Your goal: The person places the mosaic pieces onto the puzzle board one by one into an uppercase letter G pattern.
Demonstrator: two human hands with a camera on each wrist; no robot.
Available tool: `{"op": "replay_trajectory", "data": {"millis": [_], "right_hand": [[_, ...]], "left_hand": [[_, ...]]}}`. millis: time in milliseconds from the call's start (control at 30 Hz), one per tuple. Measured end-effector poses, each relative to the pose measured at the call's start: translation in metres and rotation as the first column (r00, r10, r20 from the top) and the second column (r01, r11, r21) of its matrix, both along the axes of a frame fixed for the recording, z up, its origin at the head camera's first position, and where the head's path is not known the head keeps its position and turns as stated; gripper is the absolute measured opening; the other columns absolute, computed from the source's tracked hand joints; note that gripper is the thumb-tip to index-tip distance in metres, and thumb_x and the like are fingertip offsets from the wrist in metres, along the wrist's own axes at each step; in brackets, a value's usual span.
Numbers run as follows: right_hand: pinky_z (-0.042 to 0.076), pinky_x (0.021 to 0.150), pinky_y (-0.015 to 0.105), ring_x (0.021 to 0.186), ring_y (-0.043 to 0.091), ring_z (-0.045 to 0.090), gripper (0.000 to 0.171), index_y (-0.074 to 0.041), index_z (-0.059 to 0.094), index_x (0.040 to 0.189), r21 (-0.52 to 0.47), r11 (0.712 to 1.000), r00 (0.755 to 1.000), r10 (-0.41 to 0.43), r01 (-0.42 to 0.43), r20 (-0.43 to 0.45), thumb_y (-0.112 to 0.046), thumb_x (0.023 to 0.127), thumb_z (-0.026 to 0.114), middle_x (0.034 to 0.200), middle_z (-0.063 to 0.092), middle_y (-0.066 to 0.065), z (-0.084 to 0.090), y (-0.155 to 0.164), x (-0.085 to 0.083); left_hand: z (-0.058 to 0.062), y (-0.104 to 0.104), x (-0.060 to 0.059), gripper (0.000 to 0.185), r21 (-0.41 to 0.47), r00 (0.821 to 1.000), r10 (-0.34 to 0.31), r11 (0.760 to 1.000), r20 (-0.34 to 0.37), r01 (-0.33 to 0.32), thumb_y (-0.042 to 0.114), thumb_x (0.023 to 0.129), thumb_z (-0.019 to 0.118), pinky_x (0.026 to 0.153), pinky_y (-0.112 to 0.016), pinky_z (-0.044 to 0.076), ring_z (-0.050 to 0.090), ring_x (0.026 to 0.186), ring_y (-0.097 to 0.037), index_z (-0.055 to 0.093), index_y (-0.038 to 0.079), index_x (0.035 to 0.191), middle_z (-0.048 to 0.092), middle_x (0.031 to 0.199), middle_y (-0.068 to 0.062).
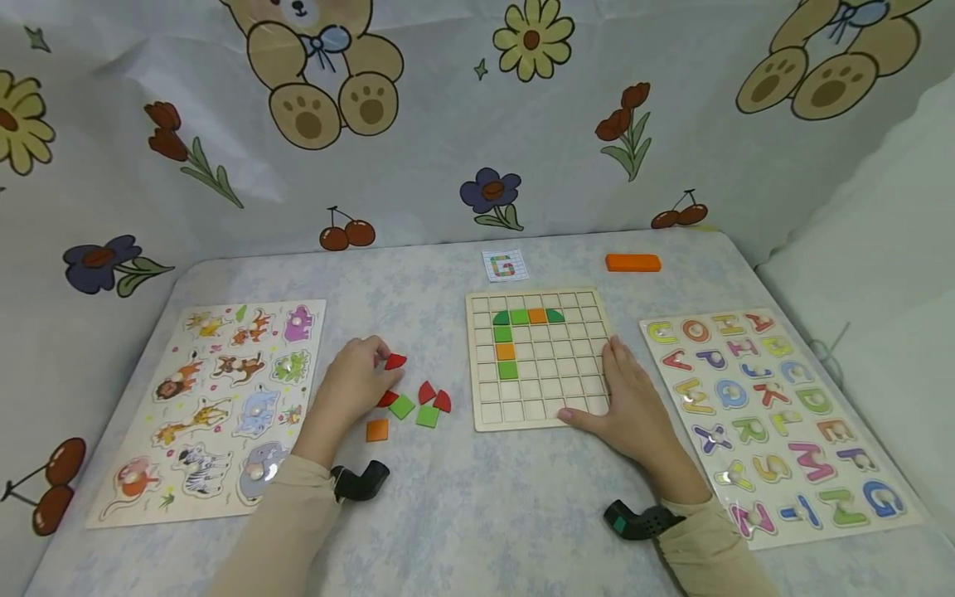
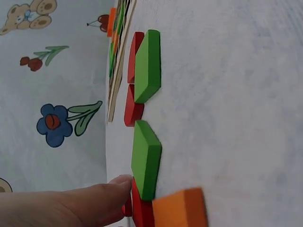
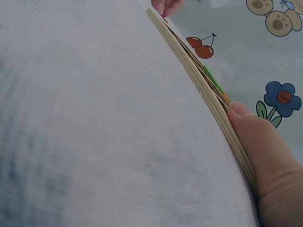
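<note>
My left hand (image 1: 351, 385) pinches a red quarter-round piece (image 1: 395, 361) between thumb and fingers. In the left wrist view the thumb (image 2: 106, 198) is beside a second red piece (image 2: 142, 208), a green square (image 2: 146, 163) and an orange square (image 2: 182, 208). Farther right lie another green square (image 1: 427, 416) and two red pieces, one of them a red wedge (image 1: 443, 401). The gridded wooden board (image 1: 552, 390) holds green and orange squares with green rounded corner pieces in its upper left. My right hand (image 1: 634, 406) rests at the board's lower right corner, fingers along the right side, thumb on the near edge.
A small pattern card (image 1: 505, 265) lies behind the board, with an orange block (image 1: 632, 263) to its right. An animal puzzle board (image 1: 224, 365) is at the left and a letter puzzle board (image 1: 753, 390) at the right. A printed cloth (image 1: 433, 166) hangs behind.
</note>
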State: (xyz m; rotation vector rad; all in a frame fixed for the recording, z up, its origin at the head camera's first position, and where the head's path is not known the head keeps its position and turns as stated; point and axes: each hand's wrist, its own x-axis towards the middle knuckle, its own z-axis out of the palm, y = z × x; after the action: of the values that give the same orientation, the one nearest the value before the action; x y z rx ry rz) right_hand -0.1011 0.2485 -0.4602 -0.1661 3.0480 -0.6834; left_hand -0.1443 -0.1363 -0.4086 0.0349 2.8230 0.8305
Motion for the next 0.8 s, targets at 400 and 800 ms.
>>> {"op": "replay_trajectory", "data": {"millis": [400,800], "right_hand": [[0.019,0.118,0.062,0.151,0.044,0.013,0.131,0.001,0.008,0.157,0.003,1.000,1.000,-0.004,0.004,0.007,-0.074,0.071,0.072,0.167,0.003,0.018,0.000,0.000,0.000],[0.018,0.118,0.062,0.152,0.044,0.013,0.130,0.002,0.008,0.157,0.004,1.000,1.000,-0.004,0.004,0.014,-0.074,0.072,0.072,0.167,0.003,0.019,0.001,0.000,0.000]], "left_hand": [[-0.001,0.022,-0.003,0.032,-0.018,0.999,0.013,1.000,-0.029,-0.014,0.024,0.094,0.066,0.068,-0.034,0.048,0.055,0.081,-0.027,0.060,0.005,0.120,0.057,0.107,-0.018],[-0.002,0.036,-0.002,0.028,-0.033,0.999,0.011,0.999,-0.039,-0.012,0.016,0.092,0.065,0.074,-0.038,0.051,0.057,0.086,-0.028,0.061,0.003,0.116,0.055,0.112,-0.017]]}}
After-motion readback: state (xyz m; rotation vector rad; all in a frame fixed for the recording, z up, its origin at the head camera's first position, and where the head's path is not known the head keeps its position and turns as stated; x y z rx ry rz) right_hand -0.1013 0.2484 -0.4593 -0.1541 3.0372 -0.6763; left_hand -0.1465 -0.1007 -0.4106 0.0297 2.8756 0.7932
